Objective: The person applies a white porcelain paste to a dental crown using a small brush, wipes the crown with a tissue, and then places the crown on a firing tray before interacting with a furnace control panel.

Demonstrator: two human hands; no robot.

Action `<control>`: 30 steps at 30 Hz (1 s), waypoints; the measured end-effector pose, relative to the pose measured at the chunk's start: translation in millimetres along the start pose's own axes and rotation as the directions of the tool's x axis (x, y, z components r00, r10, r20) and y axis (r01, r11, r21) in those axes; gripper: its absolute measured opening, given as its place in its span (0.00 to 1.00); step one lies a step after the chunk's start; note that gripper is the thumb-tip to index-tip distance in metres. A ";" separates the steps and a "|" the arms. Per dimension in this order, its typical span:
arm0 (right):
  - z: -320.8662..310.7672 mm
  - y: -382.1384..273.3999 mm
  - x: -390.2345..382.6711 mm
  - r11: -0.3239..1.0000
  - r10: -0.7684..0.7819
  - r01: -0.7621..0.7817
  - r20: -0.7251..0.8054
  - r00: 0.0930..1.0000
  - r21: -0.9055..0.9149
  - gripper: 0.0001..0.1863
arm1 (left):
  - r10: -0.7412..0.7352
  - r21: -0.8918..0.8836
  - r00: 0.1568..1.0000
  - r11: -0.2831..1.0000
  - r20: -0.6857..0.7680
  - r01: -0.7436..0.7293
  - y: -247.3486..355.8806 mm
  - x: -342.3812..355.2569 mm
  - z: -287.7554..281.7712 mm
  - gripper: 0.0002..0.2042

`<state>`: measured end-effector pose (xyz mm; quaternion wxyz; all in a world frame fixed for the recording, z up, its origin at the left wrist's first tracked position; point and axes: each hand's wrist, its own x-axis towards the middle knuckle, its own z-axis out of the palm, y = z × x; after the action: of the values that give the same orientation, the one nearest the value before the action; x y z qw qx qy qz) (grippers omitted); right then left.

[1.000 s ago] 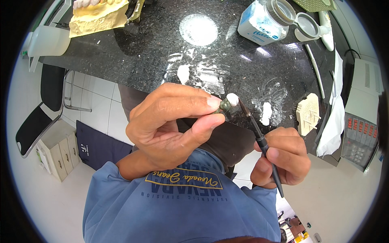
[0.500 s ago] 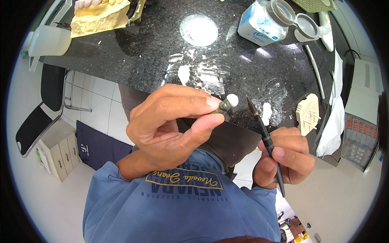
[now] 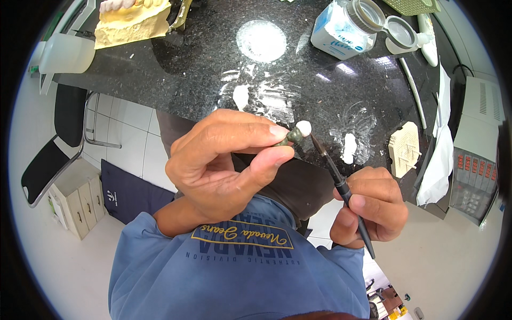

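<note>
A person in a blue shirt [image 3: 234, 277] pinches a small dark-green piece [image 3: 292, 135] in the grip of the left hand [image 3: 216, 162], its white cap [image 3: 303, 127] raised over the near edge of a dark speckled counter [image 3: 181, 80]. The right hand's [image 3: 373, 205] grip holds a slim black brush [image 3: 335, 173], tip close beside the cap. Beyond sit a beige plaster piece [image 3: 404, 149], white dabs [image 3: 241, 97], a white-and-blue jar [image 3: 337, 36] and a yellow dental model [image 3: 133, 26].
</note>
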<state>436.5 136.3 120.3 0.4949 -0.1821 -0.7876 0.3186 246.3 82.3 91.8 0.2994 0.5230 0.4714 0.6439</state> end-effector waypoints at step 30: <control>4.4 2.1 0.5 0.999 -0.035 0.035 -0.008 0.999 -0.028 0.14 | 0.010 -0.106 0.989 0.994 -0.147 -0.025 -2.9 1.6 6.5 0.12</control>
<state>432.3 136.8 117.8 0.5012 -0.1765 -0.7930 0.2979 251.8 86.7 89.8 0.2860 0.4614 0.4521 0.7077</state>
